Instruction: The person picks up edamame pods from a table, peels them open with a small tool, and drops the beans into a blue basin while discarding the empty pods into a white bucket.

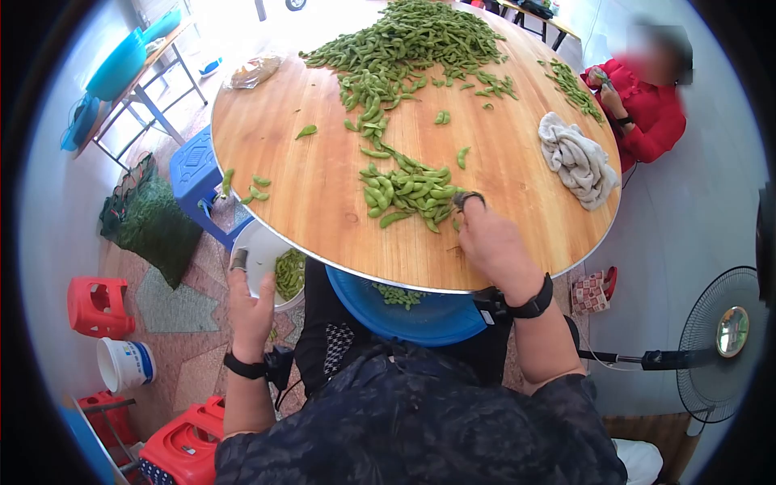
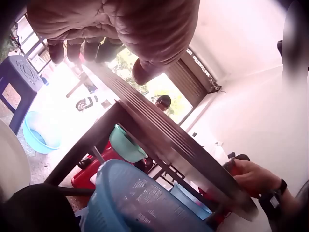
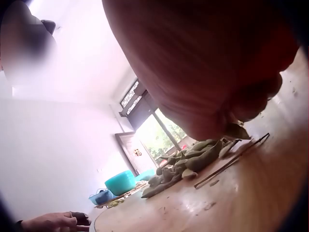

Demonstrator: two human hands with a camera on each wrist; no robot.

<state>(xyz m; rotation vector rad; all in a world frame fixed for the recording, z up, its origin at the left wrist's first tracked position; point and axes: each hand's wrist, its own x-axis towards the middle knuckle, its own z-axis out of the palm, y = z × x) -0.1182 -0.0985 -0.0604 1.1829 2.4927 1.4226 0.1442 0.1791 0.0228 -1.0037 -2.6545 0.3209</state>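
Note:
Green soybean pods (image 1: 412,191) lie in a small pile on the round wooden table (image 1: 307,210), in front of the person. My right hand (image 1: 495,246) is at the pile's right edge, fingers curled, a dark covering on one finger. Under its fingertips, in the right wrist view, a single soybean pod (image 3: 236,131) is pinched, beside a thin stem (image 3: 231,162). My left hand (image 1: 252,311) hangs loosely off the table's left edge with nothing in it, a grey covering on one finger. Next to it stands a white bucket (image 1: 257,242) with pods inside.
A large heap of pods (image 1: 412,40) covers the table's far side. A blue basin (image 1: 364,311) with shelled beans sits on the lap under the table edge. A cloth (image 1: 575,158) lies on the right, near another person (image 1: 655,113) in red. A fan (image 1: 715,343) stands at right.

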